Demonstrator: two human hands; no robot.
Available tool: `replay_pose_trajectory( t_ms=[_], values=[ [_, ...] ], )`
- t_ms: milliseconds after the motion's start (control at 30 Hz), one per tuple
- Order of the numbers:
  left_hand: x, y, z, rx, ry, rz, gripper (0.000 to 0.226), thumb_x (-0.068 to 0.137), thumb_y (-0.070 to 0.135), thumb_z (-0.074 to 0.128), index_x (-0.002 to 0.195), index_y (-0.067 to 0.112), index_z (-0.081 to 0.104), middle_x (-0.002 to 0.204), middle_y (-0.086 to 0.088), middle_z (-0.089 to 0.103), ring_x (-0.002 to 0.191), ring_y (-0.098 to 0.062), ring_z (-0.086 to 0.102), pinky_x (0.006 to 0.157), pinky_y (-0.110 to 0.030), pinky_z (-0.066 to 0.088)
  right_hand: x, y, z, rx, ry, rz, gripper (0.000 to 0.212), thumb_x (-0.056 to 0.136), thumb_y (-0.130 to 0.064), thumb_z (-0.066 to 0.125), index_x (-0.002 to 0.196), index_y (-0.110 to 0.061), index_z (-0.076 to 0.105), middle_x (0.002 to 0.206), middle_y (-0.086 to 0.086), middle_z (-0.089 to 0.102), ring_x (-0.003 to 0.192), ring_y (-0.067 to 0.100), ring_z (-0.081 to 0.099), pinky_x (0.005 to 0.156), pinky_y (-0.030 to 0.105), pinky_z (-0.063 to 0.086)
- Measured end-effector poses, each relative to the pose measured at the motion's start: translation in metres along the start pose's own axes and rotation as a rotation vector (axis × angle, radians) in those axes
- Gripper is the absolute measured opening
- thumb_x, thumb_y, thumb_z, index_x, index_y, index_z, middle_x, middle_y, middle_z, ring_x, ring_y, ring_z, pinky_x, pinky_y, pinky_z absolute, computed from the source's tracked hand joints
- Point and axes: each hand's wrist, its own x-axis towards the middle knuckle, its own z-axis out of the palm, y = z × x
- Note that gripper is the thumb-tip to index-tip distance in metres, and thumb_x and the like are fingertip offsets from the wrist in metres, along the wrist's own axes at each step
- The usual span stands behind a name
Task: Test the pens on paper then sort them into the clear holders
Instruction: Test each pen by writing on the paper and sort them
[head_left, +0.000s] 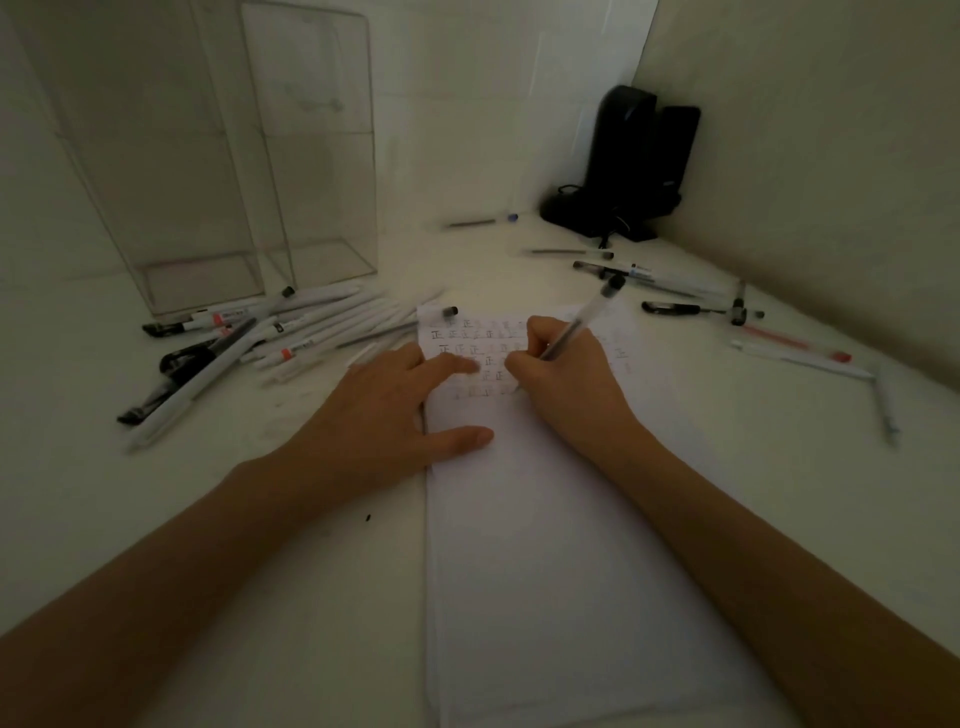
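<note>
Paper (545, 519) edge under left hand (384, 415), pens (332, 313) alongside

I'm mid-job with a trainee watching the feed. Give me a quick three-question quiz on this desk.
1. True or false: the right hand grips a clear pen over the paper.
2. What is the left hand doing? A) resting flat, fingers spread, on the paper's edge B) holding a pen C) curled into a fist
3. Fill in: the two clear holders contain ____ pens.
Key: 1 true; 2 A; 3 zero.
</note>
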Motion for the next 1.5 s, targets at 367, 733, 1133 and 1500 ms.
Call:
replay_pose_trajectory(
  t_ms=[367,733,1133,1500],
  values=[
    [0.001,0.004,-0.008,-0.461,0.145,-0.111,0.027,0.091,0.016,0.050,0.108,0.026,0.031,0.105,0.010,0.065,0.099,0.002,0.059,0.090,-0.012,0.040,-0.002,-0.012,-0.015,0.704,-0.056,-0.002,0.036,0.088,-0.037,0.050,0.082,-0.004,0.063,0.058,0.007,0.063,0.052,0.016,0.054,0.048,0.021,0.043],
    [-0.003,0.013,-0.015,-0.445,0.268,-0.071,0.013,0.080,0.024,0.068,0.082,0.023,0.055,0.068,0.012,0.068,0.066,-0.002,0.060,0.061,-0.008,0.040,-0.010,-0.020,-0.012,0.692,-0.080,-0.032,0.032,0.090,-0.019,0.056,0.065,-0.010,0.040,0.045,0.001,0.054,0.041,0.020,0.042,0.041,0.020,0.035],
    [-0.007,0.014,-0.011,-0.338,0.287,0.091,0.004,0.084,0.020,0.061,0.087,0.019,0.059,0.074,0.009,0.067,0.066,-0.002,0.060,0.062,-0.005,0.040,-0.015,-0.025,-0.004,0.717,-0.133,-0.021,0.034,0.091,-0.004,0.054,0.062,-0.010,0.038,0.044,0.003,0.055,0.038,0.015,0.047,0.040,0.020,0.036],
    [0.001,-0.007,-0.032,-0.195,0.511,0.018,0.009,0.091,0.022,0.051,0.088,0.015,0.054,0.071,0.007,0.061,0.060,-0.005,0.056,0.057,-0.010,0.039,-0.013,-0.039,-0.009,0.644,-0.302,-0.018,0.041,0.074,-0.042,0.057,0.100,-0.010,0.056,0.078,0.007,0.071,0.068,0.014,0.060,0.061,0.026,0.048]
  ],
)
